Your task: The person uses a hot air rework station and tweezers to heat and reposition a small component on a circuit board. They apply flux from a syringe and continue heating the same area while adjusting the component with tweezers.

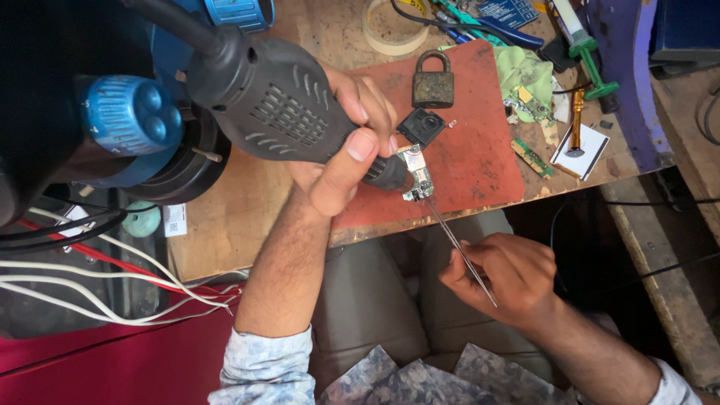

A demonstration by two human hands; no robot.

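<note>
My left hand (346,142) grips the black handle of a hot-air gun (285,101), its nozzle pointing down at a small circuit board (417,174) on the red mat (480,150). My right hand (510,279) holds thin metal tweezers (459,246) whose tips reach the lower edge of the board. A small black square module (421,126) lies just above the board, and an old brass padlock (433,82) sits behind it.
A wooden bench (240,217) carries a tape roll (396,30), green cloth (525,71), a green strip board (532,157), a syringe (581,37) and blue pliers (487,26). Blue-black equipment (135,120) stands at left. White and red wires (97,285) run lower left.
</note>
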